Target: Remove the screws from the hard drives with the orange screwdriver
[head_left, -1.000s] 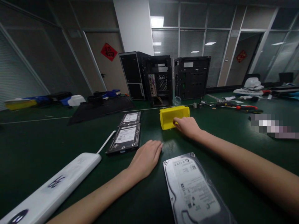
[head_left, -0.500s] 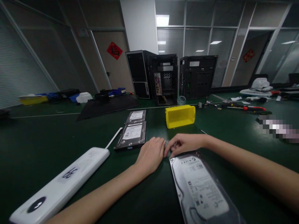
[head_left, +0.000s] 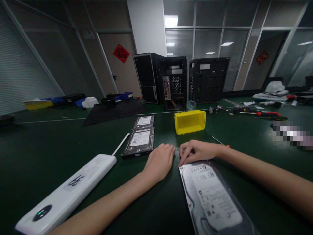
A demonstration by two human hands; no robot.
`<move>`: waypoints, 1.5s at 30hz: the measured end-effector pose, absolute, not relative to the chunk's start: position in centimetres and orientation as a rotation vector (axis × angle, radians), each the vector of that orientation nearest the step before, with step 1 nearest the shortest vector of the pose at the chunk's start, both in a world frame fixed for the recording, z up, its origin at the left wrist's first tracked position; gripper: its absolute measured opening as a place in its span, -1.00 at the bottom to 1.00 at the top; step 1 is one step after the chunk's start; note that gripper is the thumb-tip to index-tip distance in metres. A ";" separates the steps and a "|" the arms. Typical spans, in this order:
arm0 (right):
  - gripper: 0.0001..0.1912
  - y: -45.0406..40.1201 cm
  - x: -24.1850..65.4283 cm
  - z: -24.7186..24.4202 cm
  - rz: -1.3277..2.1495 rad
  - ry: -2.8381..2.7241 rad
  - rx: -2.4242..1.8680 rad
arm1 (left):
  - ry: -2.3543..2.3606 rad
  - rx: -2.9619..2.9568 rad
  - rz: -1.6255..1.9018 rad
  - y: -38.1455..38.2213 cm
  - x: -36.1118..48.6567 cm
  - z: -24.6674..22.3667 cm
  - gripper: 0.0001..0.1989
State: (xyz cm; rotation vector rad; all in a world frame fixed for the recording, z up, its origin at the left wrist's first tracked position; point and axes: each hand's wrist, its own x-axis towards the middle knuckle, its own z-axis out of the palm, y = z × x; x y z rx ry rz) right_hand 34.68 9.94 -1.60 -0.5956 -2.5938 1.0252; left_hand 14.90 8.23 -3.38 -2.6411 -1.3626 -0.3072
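A silver hard drive (head_left: pixel 212 195) with a white label lies at the lower right, its near end cut off by the frame. At its far left corner are the pinched thumb and index finger of my right hand (head_left: pixel 197 151); whatever they hold is hidden. My left hand (head_left: pixel 161 161) lies palm down on the table, left of that corner, fingers side by side and their tips out of sight. Beyond it two more hard drives lie in line, the nearer drive (head_left: pixel 140 142) close to my left fingers and the farther drive (head_left: pixel 144 122) behind it.
A yellow bin (head_left: pixel 190 123) lies tipped on its side beyond my hands. By my right wrist is a screwdriver (head_left: pixel 220 141). A white power bank (head_left: pixel 70 192) marked 39 is at left. Black computer cases (head_left: pixel 174 83) stand at the back, hand tools (head_left: pixel 266 113) at right.
My right fingers have come away from my left fingertips and now sit at the drive's corner. The left hand has hardly moved. The view has shifted slightly.
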 end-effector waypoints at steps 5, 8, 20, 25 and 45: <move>-0.67 8.7 34.7 -0.7 1.073 -2.553 -0.498 | -1.335 -2.651 -0.292 8.3 14.9 -3.3 -0.66; -0.62 7.6 34.9 0.0 1.106 -2.599 -0.521 | -1.337 -2.641 -0.295 8.4 14.9 -3.3 -0.66; -0.62 5.1 38.7 -1.4 1.018 -2.421 -0.833 | -1.336 -2.736 -0.355 8.4 14.7 -3.4 -0.67; -0.55 4.5 39.0 -2.1 1.086 -2.283 -0.882 | -1.256 -2.943 -0.429 8.4 14.6 -2.8 -0.73; -0.59 6.6 39.5 -0.9 1.324 -2.297 -0.847 | -1.206 -3.102 -0.489 8.7 14.4 -2.6 -0.76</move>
